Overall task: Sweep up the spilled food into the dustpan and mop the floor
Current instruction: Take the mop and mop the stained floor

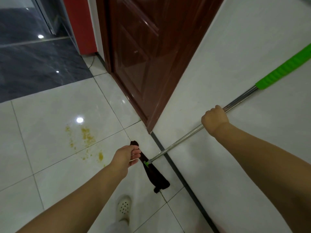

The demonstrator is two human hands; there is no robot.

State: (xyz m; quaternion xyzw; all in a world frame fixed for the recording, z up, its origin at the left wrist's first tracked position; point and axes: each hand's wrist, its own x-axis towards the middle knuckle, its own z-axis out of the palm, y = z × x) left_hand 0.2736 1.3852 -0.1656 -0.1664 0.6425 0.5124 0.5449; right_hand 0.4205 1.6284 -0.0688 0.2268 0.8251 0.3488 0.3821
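Observation:
Yellow food residue (87, 137) is smeared over the white floor tiles at centre left. A mop leans along the white wall: its steel pole (181, 141) runs up to a green grip (286, 69) at the upper right, and its dark flat head (155, 175) hangs just above the floor by the baseboard. My right hand (214, 121) grips the steel pole at mid-length. My left hand (127, 157) pinches the upper end of the dark mop head. No dustpan or broom is in view.
A dark red wooden door (143, 56) stands open at the wall corner. Dark glossy floor (33, 64) begins at the upper left. A black baseboard (181, 179) runs along the wall. My foot in a white clog (124, 206) is on the tiles below.

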